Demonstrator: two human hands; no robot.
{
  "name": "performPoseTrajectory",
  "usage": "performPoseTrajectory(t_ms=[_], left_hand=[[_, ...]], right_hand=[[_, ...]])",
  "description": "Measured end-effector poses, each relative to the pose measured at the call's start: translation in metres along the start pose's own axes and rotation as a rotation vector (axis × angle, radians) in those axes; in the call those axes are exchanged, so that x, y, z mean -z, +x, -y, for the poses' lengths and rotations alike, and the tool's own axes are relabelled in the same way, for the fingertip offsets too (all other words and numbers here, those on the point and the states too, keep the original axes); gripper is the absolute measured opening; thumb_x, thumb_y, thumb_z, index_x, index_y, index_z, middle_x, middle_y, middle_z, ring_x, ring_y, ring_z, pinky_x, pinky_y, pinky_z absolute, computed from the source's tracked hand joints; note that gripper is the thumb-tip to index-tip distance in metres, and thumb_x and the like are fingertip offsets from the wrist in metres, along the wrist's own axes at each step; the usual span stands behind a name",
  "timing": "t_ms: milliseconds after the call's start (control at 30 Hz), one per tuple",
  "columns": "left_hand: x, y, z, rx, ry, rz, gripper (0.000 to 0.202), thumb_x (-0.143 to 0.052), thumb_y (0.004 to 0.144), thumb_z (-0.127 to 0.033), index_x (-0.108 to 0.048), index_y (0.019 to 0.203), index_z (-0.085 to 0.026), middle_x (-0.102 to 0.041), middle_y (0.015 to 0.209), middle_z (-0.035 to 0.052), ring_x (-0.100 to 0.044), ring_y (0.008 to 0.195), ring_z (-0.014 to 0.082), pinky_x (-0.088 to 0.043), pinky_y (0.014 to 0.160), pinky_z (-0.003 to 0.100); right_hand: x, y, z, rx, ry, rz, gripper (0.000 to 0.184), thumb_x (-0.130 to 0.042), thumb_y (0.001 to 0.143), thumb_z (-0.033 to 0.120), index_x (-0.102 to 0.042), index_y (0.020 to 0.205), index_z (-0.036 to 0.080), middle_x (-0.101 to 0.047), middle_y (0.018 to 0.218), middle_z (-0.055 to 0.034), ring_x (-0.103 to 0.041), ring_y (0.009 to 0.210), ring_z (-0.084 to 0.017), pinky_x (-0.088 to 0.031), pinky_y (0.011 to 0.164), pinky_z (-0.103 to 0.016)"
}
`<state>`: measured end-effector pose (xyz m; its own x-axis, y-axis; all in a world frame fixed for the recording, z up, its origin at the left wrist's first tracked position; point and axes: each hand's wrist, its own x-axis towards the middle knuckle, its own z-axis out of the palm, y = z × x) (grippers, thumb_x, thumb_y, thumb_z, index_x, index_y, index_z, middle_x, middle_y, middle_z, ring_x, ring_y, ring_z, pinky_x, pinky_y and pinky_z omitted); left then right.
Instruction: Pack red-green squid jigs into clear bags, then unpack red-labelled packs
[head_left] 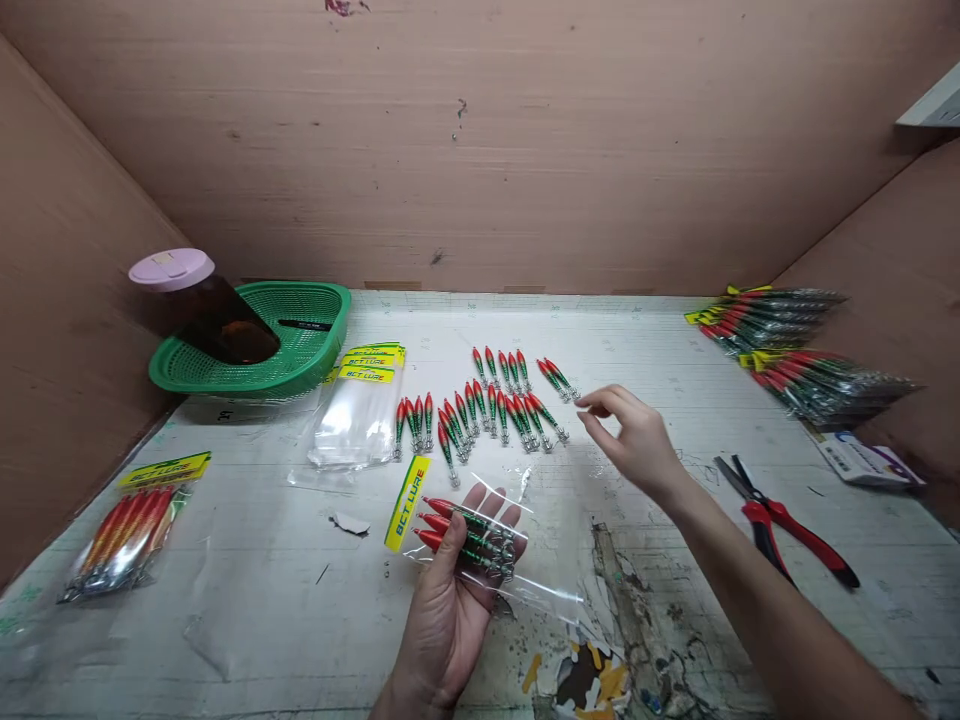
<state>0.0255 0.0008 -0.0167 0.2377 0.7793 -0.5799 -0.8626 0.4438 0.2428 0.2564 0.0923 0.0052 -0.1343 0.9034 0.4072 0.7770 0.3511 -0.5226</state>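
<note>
My left hand (450, 590) lies palm up near the table's front edge and grips a clear bag (480, 545) with a yellow label; three red and green lures lie inside it. My right hand (637, 440) hovers over the table with thumb and fingers apart, empty, just right of the loose lures (487, 405). Those red and green lures lie in rows on the table's middle. A stack of empty clear bags (360, 410) with yellow labels lies to their left.
A green basket (315, 350) with a dark jar with a pink lid (202, 305) stands back left. A filled bag (135, 530) lies front left. Piles of filled bags (795, 350) sit back right. Red-handled pliers (780, 520) lie at right. Brown board walls surround the table.
</note>
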Motion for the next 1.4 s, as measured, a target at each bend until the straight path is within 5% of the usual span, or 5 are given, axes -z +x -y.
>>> performPoseTrajectory(t_ms=[267, 467, 667, 1067, 1400], left_hand=[[0.007, 0.001, -0.002, 0.016, 0.020, 0.006, 0.026, -0.051, 0.093, -0.020, -0.067, 0.113, -0.015, -0.067, 0.122, 0.0128, -0.065, 0.108, 0.0260, -0.056, 0.087, 0.037], [-0.001, 0.000, -0.005, 0.012, 0.040, -0.054, 0.031, -0.051, 0.093, -0.018, -0.061, 0.122, -0.014, -0.067, 0.120, 0.0143, -0.066, 0.106, 0.0257, -0.054, 0.091, 0.039], [-0.008, -0.001, -0.006, 0.022, 0.056, -0.049, 0.036, -0.051, 0.093, -0.021, -0.055, 0.128, -0.013, -0.067, 0.120, 0.0151, -0.066, 0.106, 0.0264, -0.055, 0.091, 0.040], [-0.008, -0.009, -0.001, 0.033, 0.077, -0.045, 0.033, -0.049, 0.094, -0.019, -0.055, 0.126, -0.011, -0.068, 0.117, 0.0158, -0.069, 0.098, 0.0229, -0.060, 0.078, 0.038], [-0.005, -0.008, -0.001, 0.041, 0.092, -0.032, 0.029, -0.056, 0.090, -0.021, -0.062, 0.116, -0.009, -0.067, 0.119, 0.0164, -0.067, 0.100, 0.0274, -0.057, 0.085, 0.044]], right_hand=[[-0.035, 0.040, -0.079, -0.051, -0.098, 0.109, 0.018, -0.046, 0.077, 0.014, -0.063, 0.083, 0.018, -0.061, 0.086, -0.0111, -0.061, 0.083, -0.026, -0.052, 0.073, -0.042], [0.030, -0.003, -0.024, -0.008, 0.039, 0.131, 0.014, -0.052, 0.086, 0.024, -0.061, 0.095, 0.022, -0.062, 0.088, -0.0075, -0.061, 0.077, -0.021, -0.053, 0.069, -0.034], [0.097, -0.050, 0.046, 0.253, 0.367, 0.716, 0.032, -0.062, 0.083, 0.015, -0.062, 0.112, 0.029, -0.067, 0.090, -0.0059, -0.065, 0.081, -0.020, -0.057, 0.068, -0.031], [0.026, -0.051, 0.082, 0.606, -0.025, 0.178, 0.023, -0.043, 0.093, 0.010, -0.063, 0.103, 0.015, -0.066, 0.084, -0.0095, -0.056, 0.075, -0.019, -0.049, 0.061, -0.033], [0.011, -0.033, 0.061, 0.348, 0.408, 0.152, 0.010, -0.053, 0.090, 0.012, -0.058, 0.094, 0.020, -0.065, 0.077, -0.0026, -0.059, 0.073, -0.016, -0.050, 0.063, -0.030]])
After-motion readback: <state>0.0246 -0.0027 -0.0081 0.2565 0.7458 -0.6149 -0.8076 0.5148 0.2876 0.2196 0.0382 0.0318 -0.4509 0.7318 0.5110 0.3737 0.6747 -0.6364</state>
